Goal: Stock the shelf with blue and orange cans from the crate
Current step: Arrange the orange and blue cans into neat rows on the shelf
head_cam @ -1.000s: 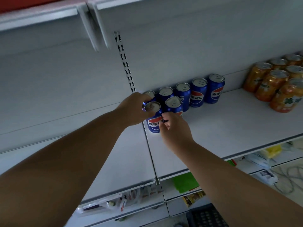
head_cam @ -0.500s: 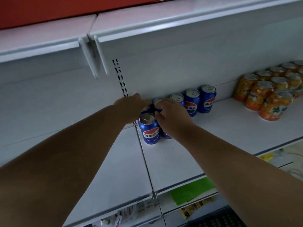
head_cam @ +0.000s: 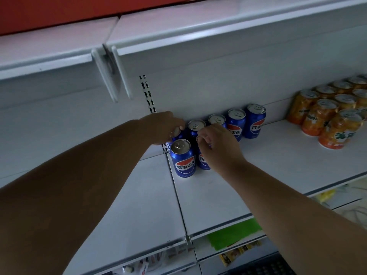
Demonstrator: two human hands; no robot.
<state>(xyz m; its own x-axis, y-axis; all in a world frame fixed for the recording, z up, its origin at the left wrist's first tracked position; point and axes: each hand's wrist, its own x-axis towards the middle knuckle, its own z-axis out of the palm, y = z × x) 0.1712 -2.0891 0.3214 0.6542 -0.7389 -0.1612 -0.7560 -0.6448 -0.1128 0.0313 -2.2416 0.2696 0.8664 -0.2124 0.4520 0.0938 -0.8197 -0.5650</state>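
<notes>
Our left hand (head_cam: 164,128) has its fingers curled around the top of a blue can (head_cam: 177,135) at the back of the shelf (head_cam: 278,159). Our right hand (head_cam: 216,145) pinches the rim of another blue can (head_cam: 202,161), at three o'clock from the front can (head_cam: 182,158). The orange cans (head_cam: 327,118) stand well apart, at three o'clock. We think these cans are hard, smooth and a bit heavy if full. They may slip, so we should hold them around the sides or the top rim, not squeeze hard.

I think I am in a shop: long white shelves (head_cam: 278,161) hold rows of blue cans (head_cam: 256,121) and orange cans (head_cam: 317,118).
</notes>
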